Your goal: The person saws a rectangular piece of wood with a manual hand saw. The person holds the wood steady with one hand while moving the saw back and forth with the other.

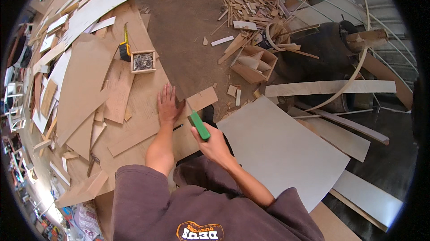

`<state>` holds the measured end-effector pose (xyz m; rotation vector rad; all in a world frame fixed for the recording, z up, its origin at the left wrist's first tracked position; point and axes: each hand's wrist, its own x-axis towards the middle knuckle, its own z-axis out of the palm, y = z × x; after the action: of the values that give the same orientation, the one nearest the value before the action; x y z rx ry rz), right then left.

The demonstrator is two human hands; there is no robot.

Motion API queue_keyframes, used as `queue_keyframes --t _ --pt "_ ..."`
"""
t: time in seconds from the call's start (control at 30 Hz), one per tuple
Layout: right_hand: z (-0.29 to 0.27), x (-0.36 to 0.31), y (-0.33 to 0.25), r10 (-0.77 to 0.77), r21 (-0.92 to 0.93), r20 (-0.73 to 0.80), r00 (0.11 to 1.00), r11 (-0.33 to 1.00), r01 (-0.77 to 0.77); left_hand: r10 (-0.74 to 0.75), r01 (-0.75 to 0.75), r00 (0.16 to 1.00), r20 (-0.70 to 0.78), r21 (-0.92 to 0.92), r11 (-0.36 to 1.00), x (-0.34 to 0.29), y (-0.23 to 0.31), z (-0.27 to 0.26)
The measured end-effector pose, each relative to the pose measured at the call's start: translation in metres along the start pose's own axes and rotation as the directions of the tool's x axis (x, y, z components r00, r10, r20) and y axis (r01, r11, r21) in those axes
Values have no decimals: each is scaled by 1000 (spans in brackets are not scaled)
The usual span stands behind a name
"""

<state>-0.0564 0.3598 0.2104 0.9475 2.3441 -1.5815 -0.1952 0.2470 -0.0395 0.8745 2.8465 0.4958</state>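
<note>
Closed around the green handle of a saw [199,126], the right hand [214,144] held the tool just beyond the person's lap, its narrow blade pointing away and slightly leftward. The blade appeared across a long wooden strip [134,136]; whether its edge touched the wood could not be told. The left hand [167,106] lay flat on the strip, fingers apart and clamped on nothing, just left of the blade. The strip rested aslant on the workbench [148,95], its right end projecting past the bench edge. A dark, slender pen-like object [178,126] lay near the left wrist. To the right stood a large pale panel [277,151], its near corner beside the right forearm. Farther along the bench, a small wooden box [144,71] held metal pieces, with a yellow-and-black tape measure [125,52] just beside it, partly extended. Offcut boards [87,75] overlapped to the left. Beyond, scrap wood [251,5] was heaped on the brown floor [174,30], near a dark barrel [313,48].
</note>
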Motion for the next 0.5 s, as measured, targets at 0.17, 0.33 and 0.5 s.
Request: queue_keyframes --t 0.17,0.33,0.5 --pt "17 18 11 0 -89 2 1000 996 0 6 -5 1000 -17 39 999 -4 -1 -2" --pt "11 -1 8 -7 -54 19 1000 999 8 -38 37 999 20 50 998 -6 -2 -5" --pt "22 26 20 -30 -79 -4 1000 996 29 -8 14 999 -43 119 993 -5 -5 4"
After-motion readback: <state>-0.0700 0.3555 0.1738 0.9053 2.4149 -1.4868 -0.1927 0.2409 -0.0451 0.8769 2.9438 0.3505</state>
